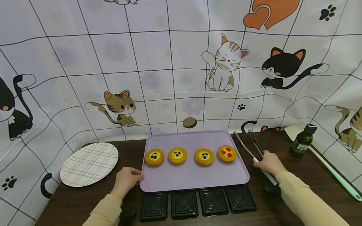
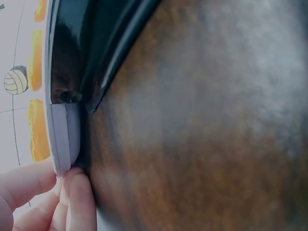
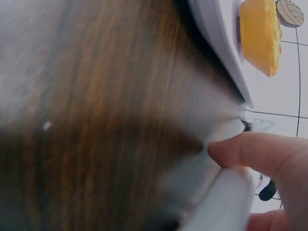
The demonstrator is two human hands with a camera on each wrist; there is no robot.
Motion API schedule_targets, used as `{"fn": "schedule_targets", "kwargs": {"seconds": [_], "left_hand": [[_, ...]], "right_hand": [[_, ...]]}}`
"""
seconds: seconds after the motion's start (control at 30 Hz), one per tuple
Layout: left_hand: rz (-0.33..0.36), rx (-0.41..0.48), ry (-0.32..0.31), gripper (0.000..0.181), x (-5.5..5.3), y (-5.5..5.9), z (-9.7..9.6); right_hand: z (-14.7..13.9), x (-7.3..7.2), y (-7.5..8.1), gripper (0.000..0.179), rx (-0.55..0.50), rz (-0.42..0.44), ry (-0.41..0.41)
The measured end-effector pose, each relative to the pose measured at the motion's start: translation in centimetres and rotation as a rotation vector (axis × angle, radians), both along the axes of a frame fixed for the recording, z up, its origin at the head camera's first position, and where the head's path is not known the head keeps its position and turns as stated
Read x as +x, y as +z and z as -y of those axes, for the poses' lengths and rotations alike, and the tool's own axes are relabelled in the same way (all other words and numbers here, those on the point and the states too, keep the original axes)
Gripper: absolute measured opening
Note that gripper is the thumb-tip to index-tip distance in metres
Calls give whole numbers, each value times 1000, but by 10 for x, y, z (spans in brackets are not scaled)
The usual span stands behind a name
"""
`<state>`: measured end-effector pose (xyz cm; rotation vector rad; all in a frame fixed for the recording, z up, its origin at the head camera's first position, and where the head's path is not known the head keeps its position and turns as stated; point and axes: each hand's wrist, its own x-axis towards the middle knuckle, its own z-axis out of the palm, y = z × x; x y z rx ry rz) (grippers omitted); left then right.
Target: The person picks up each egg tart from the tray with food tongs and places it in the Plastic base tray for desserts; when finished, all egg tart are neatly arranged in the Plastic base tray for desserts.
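Observation:
A lilac tray [image 1: 192,177] lies on the table and bears several yellow tarts; one tart [image 1: 227,153] has red toppings, while a tart [image 1: 154,157] at the left end has dark blue ones. My left hand [image 1: 127,181] pinches the tray's left edge. In the left wrist view, its thumb [image 2: 29,180] is on the rim and the other fingers tuck against the underside. Just right of the tray, my right hand [image 1: 270,162] holds a pair of tongs [image 1: 247,150] with a pale handle, their two arms spread and pointing toward the wall.
Several black square dishes [image 1: 184,204] line up along the tray's near edge. At the left stands a white checked plate [image 1: 89,164]. A dark green bottle [image 1: 302,141] and a spatula with a mint handle [image 1: 335,173] are at the right. A cat-print sheet [image 1: 170,57] hangs behind the table.

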<state>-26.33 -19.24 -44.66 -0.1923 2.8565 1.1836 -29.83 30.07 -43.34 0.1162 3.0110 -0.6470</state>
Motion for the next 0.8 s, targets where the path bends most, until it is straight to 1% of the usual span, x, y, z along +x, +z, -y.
{"fn": "schedule_targets", "kwargs": {"seconds": [0.2, 0.33, 0.4, 0.5, 0.57, 0.67, 0.8], "left_hand": [[-4, 8, 5, 25, -1, 0, 0], [2, 15, 20, 26, 0, -1, 0], [8, 23, 25, 27, 0, -2, 0], [9, 42, 28, 29, 0, -3, 0], [8, 69, 31, 29, 0, -4, 0], [1, 133, 33, 30, 1, -4, 0], [12, 220, 27, 32, 2, -3, 1]], "right_hand": [[-10, 4, -3, 71, -42, -28, -37], [-17, 7, -5, 72, -58, -20, -65], [-21, 10, -5, 73, -53, -18, -84], [-27, 15, -5, 73, -32, -37, -99], [-30, 18, -6, 73, -22, -62, -100], [-35, 23, -7, 73, -19, -105, -100], [-41, 32, -7, 82, -14, -151, -94]]}}
